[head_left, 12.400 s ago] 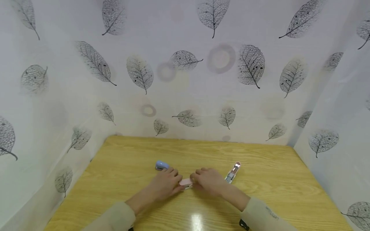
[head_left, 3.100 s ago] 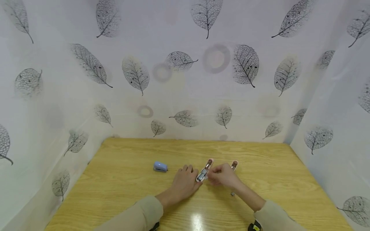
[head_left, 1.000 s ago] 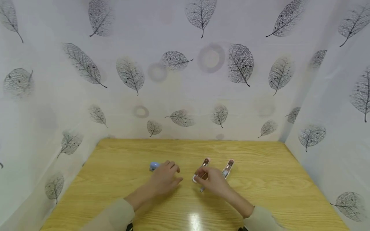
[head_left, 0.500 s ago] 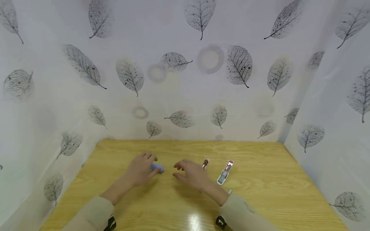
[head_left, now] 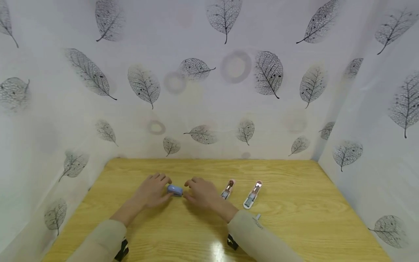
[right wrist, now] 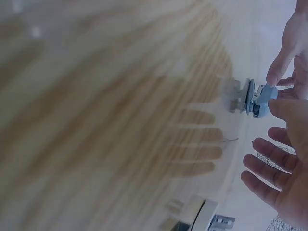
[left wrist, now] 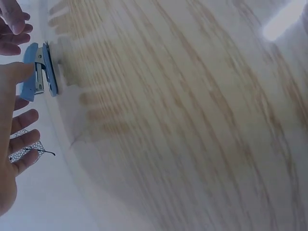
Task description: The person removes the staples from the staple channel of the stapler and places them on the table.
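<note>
A small blue stapler (head_left: 175, 190) rests upright on the wooden table between my two hands. My left hand (head_left: 151, 191) is at its left end, thumb in front and fingers behind, loosely bent. In the left wrist view that thumb overlaps the top of the blue stapler (left wrist: 30, 72). My right hand (head_left: 203, 193) is at its other end, fingers spread and relaxed. The right wrist view has both thumbs right at the blue stapler (right wrist: 260, 98). Right of my right hand lie two pink-and-white staplers, swung open with metal insides showing: a nearer one (head_left: 228, 189) and a farther one (head_left: 252, 195).
A small grey strip-like piece (head_left: 258, 216) lies below the farther stapler, by my right sleeve (head_left: 253, 233). A white curtain (head_left: 203, 102) printed with leaves stands behind the table (head_left: 294, 203) and along both sides.
Both hands have gone left to the blue stapler from the pink staplers, the right one letting the nearer stapler lie open. Over the last half second the left thumb has drawn back from the blue stapler's front.
</note>
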{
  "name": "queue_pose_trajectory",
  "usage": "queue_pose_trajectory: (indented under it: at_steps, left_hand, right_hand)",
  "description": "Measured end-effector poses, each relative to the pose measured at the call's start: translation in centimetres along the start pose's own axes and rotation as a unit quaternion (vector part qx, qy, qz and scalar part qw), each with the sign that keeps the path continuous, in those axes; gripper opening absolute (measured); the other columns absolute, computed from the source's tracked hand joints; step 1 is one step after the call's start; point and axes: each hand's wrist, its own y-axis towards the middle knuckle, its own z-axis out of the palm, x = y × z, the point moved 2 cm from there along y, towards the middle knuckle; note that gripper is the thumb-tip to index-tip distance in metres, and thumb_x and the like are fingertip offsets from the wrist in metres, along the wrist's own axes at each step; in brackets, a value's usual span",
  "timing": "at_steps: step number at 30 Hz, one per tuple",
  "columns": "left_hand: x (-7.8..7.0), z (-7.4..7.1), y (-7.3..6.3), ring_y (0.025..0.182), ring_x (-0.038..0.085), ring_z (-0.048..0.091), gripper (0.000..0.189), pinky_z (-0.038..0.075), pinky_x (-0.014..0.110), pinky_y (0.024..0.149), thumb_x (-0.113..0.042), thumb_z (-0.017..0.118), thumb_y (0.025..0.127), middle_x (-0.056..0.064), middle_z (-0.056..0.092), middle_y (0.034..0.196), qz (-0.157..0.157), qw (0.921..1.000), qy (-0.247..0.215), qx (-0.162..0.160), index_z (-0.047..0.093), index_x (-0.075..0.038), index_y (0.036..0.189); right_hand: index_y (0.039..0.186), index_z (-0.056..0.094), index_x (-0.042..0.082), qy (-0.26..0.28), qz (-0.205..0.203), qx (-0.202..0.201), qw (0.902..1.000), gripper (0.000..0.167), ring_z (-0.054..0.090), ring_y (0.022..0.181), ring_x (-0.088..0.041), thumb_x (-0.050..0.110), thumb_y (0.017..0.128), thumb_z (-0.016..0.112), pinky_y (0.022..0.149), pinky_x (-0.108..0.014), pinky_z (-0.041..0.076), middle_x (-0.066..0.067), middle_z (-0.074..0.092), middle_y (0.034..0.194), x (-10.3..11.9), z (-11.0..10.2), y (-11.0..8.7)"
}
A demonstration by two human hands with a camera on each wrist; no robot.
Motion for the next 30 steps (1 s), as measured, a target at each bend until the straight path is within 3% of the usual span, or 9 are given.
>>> queue_pose_trajectory:
  at_steps: [7,14,21,30]
  left_hand:
    - [0.4,0.6,0.0,0.107,0.028,0.065,0.034,0.056,0.052,0.096,-0.041,0.074,0.094,0.007,0.070,0.113,-0.002,0.9998,0.008,0.019,0.067,-0.013,0.112]
    - [0.2,0.7,0.0,0.105,0.027,0.064,0.029,0.056,0.051,0.095,-0.039,0.072,0.097,0.006,0.069,0.110,-0.004,0.9995,0.016,0.025,0.067,-0.013,0.110]
    - [0.0,0.8,-0.3,0.100,0.025,0.064,0.023,0.055,0.046,0.089,-0.032,0.073,0.096,0.004,0.068,0.104,0.005,0.9999,0.001,0.013,0.066,-0.013,0.107]
    - [-0.5,1.3,-0.7,0.097,0.018,0.060,0.027,0.052,0.041,0.086,-0.040,0.074,0.097,-0.001,0.066,0.102,0.006,0.9998,-0.013,0.015,0.065,-0.016,0.105]
  right_hand:
    - [0.131,0.069,0.020,-0.042,-0.005,0.022,0.9989,0.042,0.070,0.102,-0.014,0.049,0.101,0.067,0.079,-0.027,0.059,0.003,0.073,0.120,0.9,0.2,1.3]
    - [0.123,0.071,0.020,-0.086,-0.015,0.023,0.9959,0.036,0.065,0.088,-0.011,0.048,0.101,0.066,0.071,-0.024,0.054,0.005,0.071,0.106,1.3,0.9,2.1]
    - [0.121,0.070,0.021,-0.101,-0.017,0.025,0.9944,0.033,0.063,0.085,-0.009,0.048,0.103,0.064,0.068,-0.023,0.052,0.007,0.070,0.102,1.4,1.4,2.1]
    - [0.123,0.070,0.023,-0.109,-0.016,0.029,0.9935,0.029,0.063,0.087,-0.009,0.045,0.105,0.064,0.069,-0.022,0.051,0.006,0.071,0.105,0.9,1.3,1.6]
